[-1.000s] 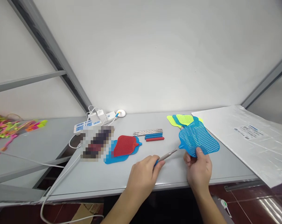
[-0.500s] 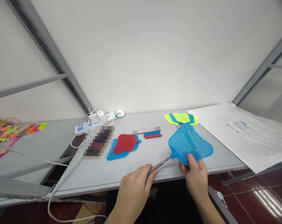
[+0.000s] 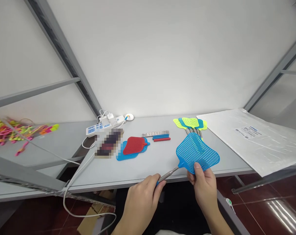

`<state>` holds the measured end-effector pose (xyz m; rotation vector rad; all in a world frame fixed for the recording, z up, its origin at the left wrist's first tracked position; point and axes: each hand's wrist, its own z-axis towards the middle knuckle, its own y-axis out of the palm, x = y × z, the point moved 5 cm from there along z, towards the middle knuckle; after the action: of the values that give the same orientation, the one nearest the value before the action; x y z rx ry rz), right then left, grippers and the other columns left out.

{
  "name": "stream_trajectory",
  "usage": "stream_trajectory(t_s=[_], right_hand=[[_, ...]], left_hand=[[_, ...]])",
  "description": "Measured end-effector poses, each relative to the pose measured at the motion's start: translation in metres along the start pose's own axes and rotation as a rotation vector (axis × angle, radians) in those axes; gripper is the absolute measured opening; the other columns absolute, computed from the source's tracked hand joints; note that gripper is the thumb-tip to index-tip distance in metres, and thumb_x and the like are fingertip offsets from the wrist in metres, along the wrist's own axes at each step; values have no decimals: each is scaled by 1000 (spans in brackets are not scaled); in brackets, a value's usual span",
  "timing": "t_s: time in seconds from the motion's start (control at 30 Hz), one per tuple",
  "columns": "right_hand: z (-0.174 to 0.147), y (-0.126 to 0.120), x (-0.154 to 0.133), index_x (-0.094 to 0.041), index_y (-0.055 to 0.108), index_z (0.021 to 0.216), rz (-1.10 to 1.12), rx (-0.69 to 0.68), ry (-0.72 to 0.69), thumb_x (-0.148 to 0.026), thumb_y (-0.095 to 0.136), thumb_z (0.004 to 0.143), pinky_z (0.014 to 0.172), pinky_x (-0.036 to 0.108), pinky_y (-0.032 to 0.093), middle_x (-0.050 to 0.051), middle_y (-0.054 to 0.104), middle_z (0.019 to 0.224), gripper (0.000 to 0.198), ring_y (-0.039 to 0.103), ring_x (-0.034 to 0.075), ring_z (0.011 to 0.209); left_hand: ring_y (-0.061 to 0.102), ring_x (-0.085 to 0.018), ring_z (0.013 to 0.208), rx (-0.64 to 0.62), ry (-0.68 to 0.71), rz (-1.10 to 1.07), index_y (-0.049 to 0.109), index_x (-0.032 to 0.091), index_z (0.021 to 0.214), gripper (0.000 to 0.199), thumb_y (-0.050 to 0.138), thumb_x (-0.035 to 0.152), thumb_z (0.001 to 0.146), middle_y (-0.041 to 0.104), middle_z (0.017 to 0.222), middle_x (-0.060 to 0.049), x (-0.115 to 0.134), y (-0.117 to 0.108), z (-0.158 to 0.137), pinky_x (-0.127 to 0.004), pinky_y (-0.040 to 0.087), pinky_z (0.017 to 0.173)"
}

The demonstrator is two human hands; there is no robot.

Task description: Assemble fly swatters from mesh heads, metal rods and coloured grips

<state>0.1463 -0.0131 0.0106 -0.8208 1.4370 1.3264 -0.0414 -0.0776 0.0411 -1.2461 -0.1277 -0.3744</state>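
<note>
A blue fly swatter [image 3: 197, 152] with a perforated head and a metal shaft is held between both hands over the table's front edge. My left hand [image 3: 144, 197] is wrapped round its handle, where a bit of blue grip shows. My right hand [image 3: 203, 186] pinches the lower rim of the head, thumb on top. Behind it lie several assembled swatters [image 3: 190, 122] in yellow-green and teal, shafts toward me. Left of centre, a red swatter head [image 3: 133, 145] rests on blue swatter heads [image 3: 127, 156]. Beside them are metal rods [image 3: 155, 133], blue grips [image 3: 160, 137] and a red grip [image 3: 162, 139].
On the right a large white plastic bag [image 3: 226, 133] with a label overhangs the grey table [image 3: 104, 174]. A power strip [image 3: 97, 129] with chargers and cables stands back left, near a pixelated patch. Colourful small items [image 3: 13, 132] lie on the left shelf.
The view has shifted slightly, so the table's things appear a little to the right. Both hands keep their hold on the blue swatter, which has barely moved.
</note>
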Motion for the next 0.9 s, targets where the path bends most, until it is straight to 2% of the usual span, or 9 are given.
stream_trajectory(t_s=[0.17, 0.3, 0.4, 0.5, 0.6, 0.7, 0.8, 0.9], right_hand=[[-3, 3, -3, -21, 44, 62, -123, -57, -5, -52, 61, 86, 43, 23, 31, -5, 41, 52, 43, 37, 9, 46], [-7, 5, -6, -21, 41, 57, -206, -230, -4, -53, 52, 91, 44, 24, 31, -4, 41, 49, 48, 38, 9, 44], [-8, 5, -10, -22, 43, 60, -241, -376, -4, -50, 49, 94, 46, 25, 34, -4, 42, 49, 45, 39, 10, 45], [-7, 5, -14, -21, 48, 64, -274, -454, 30, -49, 50, 94, 53, 27, 39, -3, 48, 54, 41, 45, 11, 50], [-8, 9, -14, -21, 50, 65, -256, -463, 58, -48, 51, 94, 57, 27, 41, -2, 52, 58, 39, 47, 11, 53], [-12, 12, -10, -20, 57, 70, -216, -420, 98, -48, 54, 93, 54, 27, 40, -2, 53, 59, 36, 47, 11, 52], [-17, 12, -6, -19, 63, 74, -193, -401, 138, -50, 59, 90, 50, 26, 37, -1, 54, 59, 35, 47, 11, 52], [-20, 13, -8, -19, 64, 73, -180, -401, 131, -49, 64, 86, 50, 25, 36, -1, 54, 60, 33, 45, 10, 53]], left_hand=[[70, -19, 68, 27, 7, 24, 61, 23, 102, 20, 44, 35, 100, 71, 81, 0, -1, -7, -5, -28, 41, 55], [69, -18, 69, 74, 17, -9, 60, 24, 103, 19, 45, 34, 100, 70, 81, 1, -3, -15, -10, -28, 44, 56], [70, -19, 71, 73, 42, -14, 60, 23, 103, 19, 44, 34, 100, 71, 84, 1, -3, -18, -14, -28, 47, 58], [71, -19, 72, 64, 44, -1, 61, 23, 105, 21, 44, 34, 100, 72, 87, -1, -2, -20, -15, -28, 49, 60], [71, -19, 72, 63, 72, 28, 59, 23, 115, 25, 44, 34, 100, 73, 91, -2, 2, -21, -16, -28, 49, 61], [71, -19, 70, 55, 94, 57, 57, 23, 122, 28, 42, 33, 101, 73, 90, -2, 7, -20, -16, -28, 48, 57], [71, -20, 70, 32, 87, 26, 59, 23, 118, 28, 39, 32, 101, 74, 90, -3, 10, -19, -18, -28, 45, 55], [71, -20, 71, -49, 29, -95, 61, 24, 111, 26, 38, 31, 101, 73, 88, -2, 11, -17, -19, -27, 44, 57]])
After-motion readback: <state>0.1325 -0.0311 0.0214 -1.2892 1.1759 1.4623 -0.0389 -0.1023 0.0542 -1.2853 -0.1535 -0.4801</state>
